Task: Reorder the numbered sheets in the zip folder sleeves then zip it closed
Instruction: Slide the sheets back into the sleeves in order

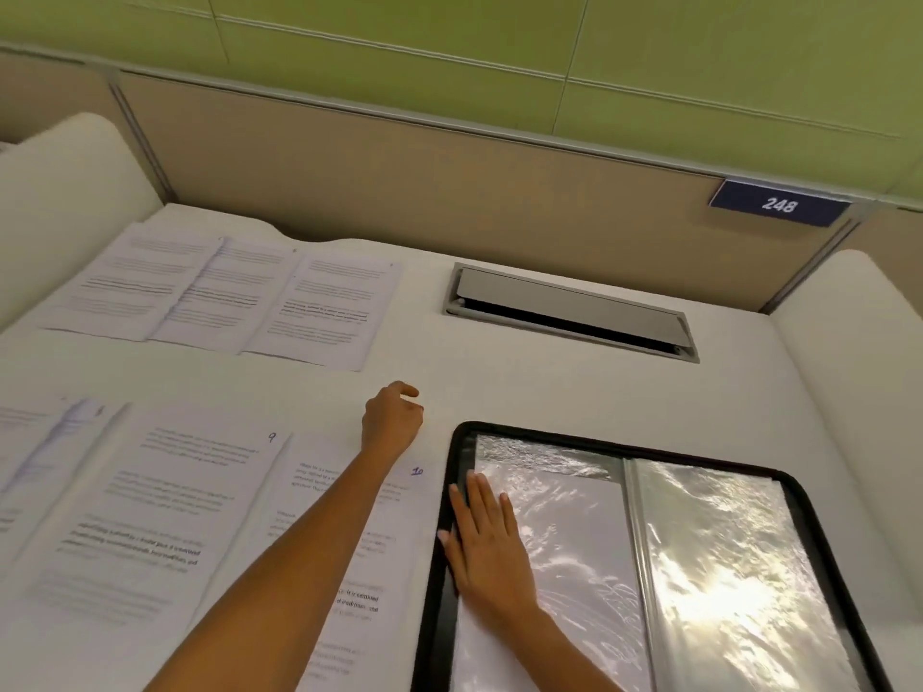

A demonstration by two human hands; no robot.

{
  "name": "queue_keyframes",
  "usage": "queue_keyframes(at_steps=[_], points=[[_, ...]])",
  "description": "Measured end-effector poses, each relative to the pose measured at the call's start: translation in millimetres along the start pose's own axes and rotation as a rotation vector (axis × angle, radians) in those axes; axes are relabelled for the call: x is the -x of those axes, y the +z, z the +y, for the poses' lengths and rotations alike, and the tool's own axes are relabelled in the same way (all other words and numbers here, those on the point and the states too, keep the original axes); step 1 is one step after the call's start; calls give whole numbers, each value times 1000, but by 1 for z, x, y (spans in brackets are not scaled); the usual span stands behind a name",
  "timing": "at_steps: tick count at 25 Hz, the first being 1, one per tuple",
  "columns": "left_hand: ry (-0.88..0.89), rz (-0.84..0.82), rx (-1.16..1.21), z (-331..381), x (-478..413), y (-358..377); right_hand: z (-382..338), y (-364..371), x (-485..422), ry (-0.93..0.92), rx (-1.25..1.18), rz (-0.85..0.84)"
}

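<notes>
The black zip folder [709, 459] lies open at the lower right, its clear plastic sleeves [709, 556] glaring in the light. My right hand [487, 541] rests flat, fingers straight, on the left sleeve by the folder's left edge. My left hand [392, 417] hovers over the bare desk above sheet 10 [349, 581], fingers loosely curled and holding nothing. Sheet 9 [165, 511] lies left of sheet 10. More printed sheets [225, 297] are spread in a row at the far left.
The white desk [499, 387] has a grey cable hatch [569, 312] set in its far middle. A beige partition with a "248" plate [779, 204] closes the back. Further sheets [35, 457] overlap at the left edge.
</notes>
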State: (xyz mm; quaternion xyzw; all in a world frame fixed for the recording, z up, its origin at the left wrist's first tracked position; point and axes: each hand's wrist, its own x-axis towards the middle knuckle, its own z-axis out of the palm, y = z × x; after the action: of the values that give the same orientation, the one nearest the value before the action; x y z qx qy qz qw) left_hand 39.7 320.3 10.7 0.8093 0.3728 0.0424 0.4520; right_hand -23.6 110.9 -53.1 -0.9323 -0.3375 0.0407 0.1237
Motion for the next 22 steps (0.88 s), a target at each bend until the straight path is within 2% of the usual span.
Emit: queue_keyframes(at_steps=[6,9,11,15,19,22], points=[[-22,139,-14,-29,-8,-53,-38,0,-21,-139,-328,47],[-9,175,-36,-37,-25,-82,-54,-9,-52,-127,-397,159],[27,178,-93,-43,-41,-99,-70,-17,-86,-28,-473,191],[139,112,-312,-59,-83,-122,-100,-23,-171,290,-640,170],[244,38,-666,-77,-120,-131,-120,-16,-248,514,-644,29],[301,-11,-752,-85,-136,-132,-133,-12,-281,577,-566,16]])
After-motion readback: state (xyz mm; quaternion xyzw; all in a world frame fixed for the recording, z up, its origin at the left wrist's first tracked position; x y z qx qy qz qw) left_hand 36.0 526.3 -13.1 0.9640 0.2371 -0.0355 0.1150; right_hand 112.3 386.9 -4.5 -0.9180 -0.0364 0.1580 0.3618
